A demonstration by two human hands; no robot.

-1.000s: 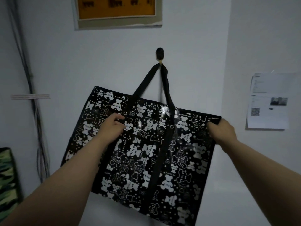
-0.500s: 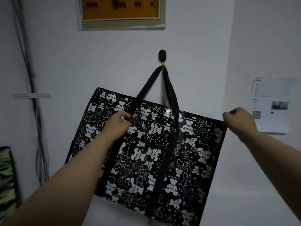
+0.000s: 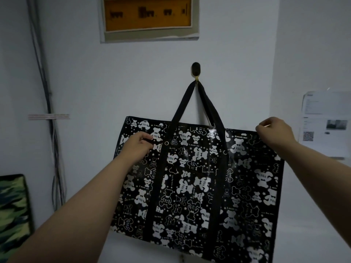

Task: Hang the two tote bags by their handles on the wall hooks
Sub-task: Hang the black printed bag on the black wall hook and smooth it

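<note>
Letting go unevenly could slide the tote bag [image 3: 199,179], hanging by its handles [image 3: 197,103] on the wall hook [image 3: 195,68]: your left hand [image 3: 138,145] pinches its top edge, right hand [image 3: 275,132] curled nearly shut just above the corner

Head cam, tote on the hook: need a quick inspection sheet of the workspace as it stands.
Surface: white wall, no table in view.
Job's things: black bear-print tote bag hangs by its black handles on the dark wall hook; second tote and second hook not seen.
Clutter: orange framed panel above the hook; paper notice on the right wall; camouflage-patterned item at lower left.
Hands: left hand grips the bag's upper left front; right hand pinches its top right corner.
Cables: bundle of wall cables runs down the left, strapped by a tape strip.
Surroundings: dim room corner; nothing else seen.
</note>
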